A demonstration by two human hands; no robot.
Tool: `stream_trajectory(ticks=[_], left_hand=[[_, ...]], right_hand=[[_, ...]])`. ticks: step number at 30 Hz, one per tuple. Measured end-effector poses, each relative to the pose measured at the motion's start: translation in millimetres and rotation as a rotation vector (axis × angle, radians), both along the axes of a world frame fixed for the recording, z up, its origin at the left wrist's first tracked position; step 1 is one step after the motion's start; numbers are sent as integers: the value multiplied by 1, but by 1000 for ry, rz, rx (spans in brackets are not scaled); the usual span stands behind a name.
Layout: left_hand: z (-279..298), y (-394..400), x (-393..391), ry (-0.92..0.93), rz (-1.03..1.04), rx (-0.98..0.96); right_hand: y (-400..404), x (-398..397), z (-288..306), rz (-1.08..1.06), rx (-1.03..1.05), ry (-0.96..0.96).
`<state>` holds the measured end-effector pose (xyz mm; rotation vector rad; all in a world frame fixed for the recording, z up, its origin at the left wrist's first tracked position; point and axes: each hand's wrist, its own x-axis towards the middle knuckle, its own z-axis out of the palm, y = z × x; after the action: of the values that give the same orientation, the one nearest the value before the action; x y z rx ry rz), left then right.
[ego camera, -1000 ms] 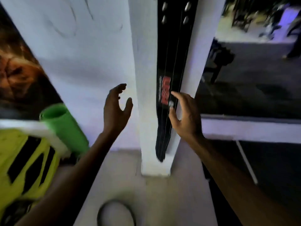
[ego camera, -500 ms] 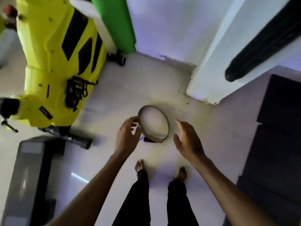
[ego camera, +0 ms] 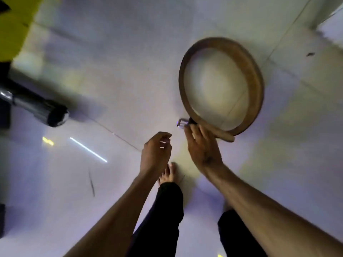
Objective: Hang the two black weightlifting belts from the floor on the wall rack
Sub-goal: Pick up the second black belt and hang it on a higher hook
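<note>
A weightlifting belt (ego camera: 257,75) lies coiled in a ring on its edge on the pale tiled floor, its brown inner side showing. Its metal buckle (ego camera: 182,123) sticks out at the ring's lower left. My right hand (ego camera: 202,147) reaches down onto the belt right beside the buckle, fingers closing over the overlapped strap end. Just to the left, my left hand (ego camera: 156,153) hovers apart from the belt with fingers loosely curled and nothing in it. The other belt and the wall rack are out of view.
A yellow machine (ego camera: 13,25) fills the top left corner, and its black-capped metal foot bar (ego camera: 46,112) juts across the floor at left. My bare foot (ego camera: 168,173) and dark trouser legs stand below the hands. A white pillar base (ego camera: 330,21) shows at top right.
The view dropped from the pillar, where one black belt hangs, to the floor. Both hands came down to the coiled belt, and my right hand reached its buckle end.
</note>
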<state>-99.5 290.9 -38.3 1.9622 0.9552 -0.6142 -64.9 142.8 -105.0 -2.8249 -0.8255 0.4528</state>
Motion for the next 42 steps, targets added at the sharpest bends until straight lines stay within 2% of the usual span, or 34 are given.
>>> stream_trajectory(ticks=[4,8,11,14,16,18,22,26,32,34,38,42], left_hand=[[-71,9,-13,59,-14,2],[-80,8,-5,48,-59,-24],[-52,6,7,41,-118,-50],[-9,6,19,69,-185,-135],[30,2,29,88,-257,-204],[76,-8,43,15,-334,-225],[179,-39,80,-315,-378,-191],[291,-72,110,-563,-288,-169],[485,-105,110,-820,-360,-36],[550,-113,109,-904,-365,-43],[674,-117,113,-1022,-424,-48],[761,-119,111,-1149,-478,-40]], right_hand=[[7,9,-66,82,-249,-118],[9,34,-70,168,-308,-142],[2,45,-32,114,-174,-79],[-17,46,32,-17,31,0],[-32,50,87,-120,190,91],[-47,59,142,-207,341,144],[-74,84,248,-342,497,177],[-96,112,366,-467,635,170],[-125,120,553,-472,863,209],[-127,111,612,-503,962,224],[-130,95,730,-504,1140,150],[-141,81,824,-492,1238,50]])
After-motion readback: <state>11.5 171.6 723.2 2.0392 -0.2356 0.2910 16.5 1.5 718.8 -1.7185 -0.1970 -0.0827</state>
